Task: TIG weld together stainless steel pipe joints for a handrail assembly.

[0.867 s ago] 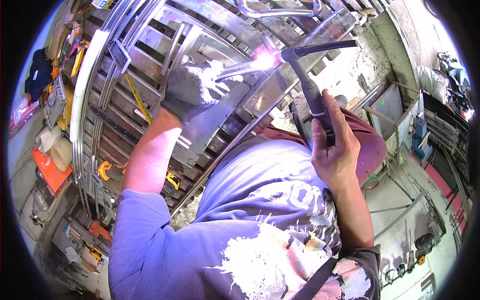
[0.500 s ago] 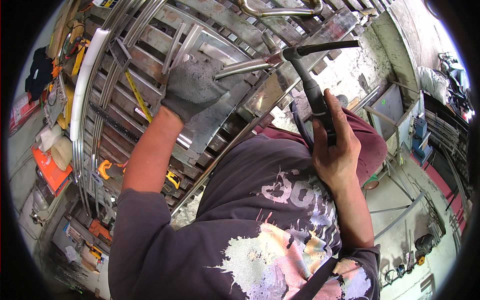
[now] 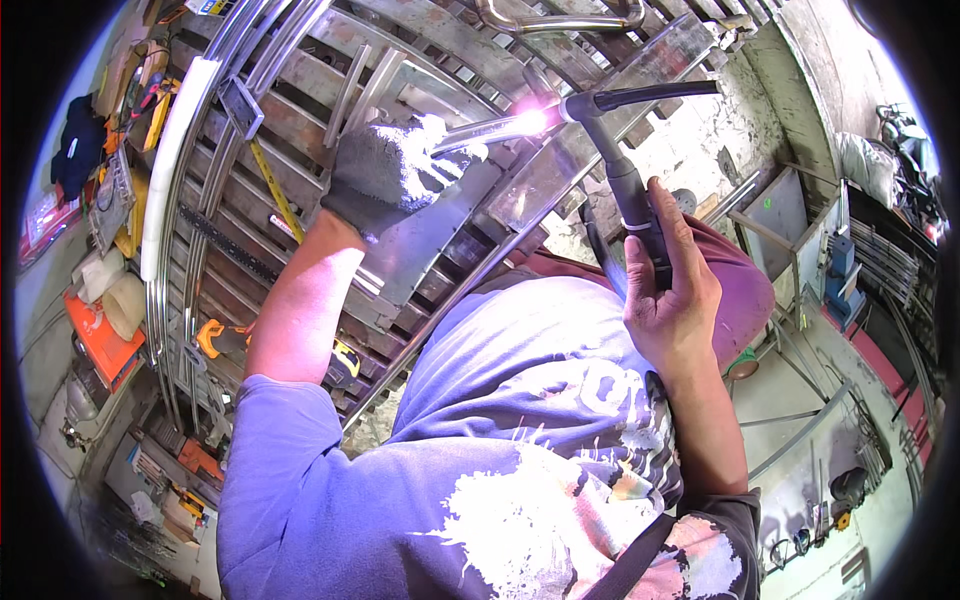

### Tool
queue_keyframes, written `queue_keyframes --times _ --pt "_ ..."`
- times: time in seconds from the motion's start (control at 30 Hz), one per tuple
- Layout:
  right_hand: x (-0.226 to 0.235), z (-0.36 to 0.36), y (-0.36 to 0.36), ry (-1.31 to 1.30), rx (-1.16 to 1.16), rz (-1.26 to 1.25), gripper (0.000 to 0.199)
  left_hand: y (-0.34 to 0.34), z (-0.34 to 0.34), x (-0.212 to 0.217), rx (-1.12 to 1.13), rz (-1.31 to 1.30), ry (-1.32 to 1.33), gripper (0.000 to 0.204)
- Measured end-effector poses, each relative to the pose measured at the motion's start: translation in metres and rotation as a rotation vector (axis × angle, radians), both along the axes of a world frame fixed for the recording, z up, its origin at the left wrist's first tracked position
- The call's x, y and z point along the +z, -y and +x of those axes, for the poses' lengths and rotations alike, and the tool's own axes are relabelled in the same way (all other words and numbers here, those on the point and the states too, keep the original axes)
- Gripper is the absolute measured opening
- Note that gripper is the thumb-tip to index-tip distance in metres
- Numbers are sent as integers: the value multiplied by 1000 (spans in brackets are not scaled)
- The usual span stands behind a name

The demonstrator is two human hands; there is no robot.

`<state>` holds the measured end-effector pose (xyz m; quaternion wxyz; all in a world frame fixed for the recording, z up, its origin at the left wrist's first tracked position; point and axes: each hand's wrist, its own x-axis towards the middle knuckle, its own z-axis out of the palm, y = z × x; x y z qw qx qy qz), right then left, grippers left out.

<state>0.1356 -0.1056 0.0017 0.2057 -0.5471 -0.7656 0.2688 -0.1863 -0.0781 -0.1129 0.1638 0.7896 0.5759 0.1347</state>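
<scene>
My left hand [image 3: 390, 170], in a grey work glove, is closed round a shiny metal tube [image 3: 480, 134] that points to the right. Bare and without a glove, my right hand [image 3: 678, 280] grips the black handle of a welding torch [image 3: 625, 180] with a thumb and fingers. The torch head sits at the tube's right end, where a bright pinkish-white arc [image 3: 540, 118] glows. Glare hides the exact gap between torch tip and tube. Below the gloved hand lies a flat grey metal plate [image 3: 425, 265] on the slatted metal bench [image 3: 290, 185].
Long metal tubes and a white-wrapped tube [image 3: 178, 165] run along the bench's left side. A yellow tape measure blade [image 3: 275, 190] and a yellow-black power tool [image 3: 225, 337] lie there. A bent tube frame [image 3: 560, 22] rests at the far edge. An orange case [image 3: 103, 340] stands left.
A bright arc has lit between the torch tip and the tube's end, throwing white-violet light over my glove, arm and shirt. Both hands have hardly moved.
</scene>
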Motion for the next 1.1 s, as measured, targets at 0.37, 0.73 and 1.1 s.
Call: queue_keyframes --times 0.37,0.73,1.1 --pt "2 2 2 -20 3 -60 61 0 2 8 5 73 -55 41" --pt "-4 5 4 -21 2 -23 66 -5 8 15 -8 173 -99 41" --pt "-6 6 5 -55 -9 -44 65 -5 4 5 17 132 -85 48"
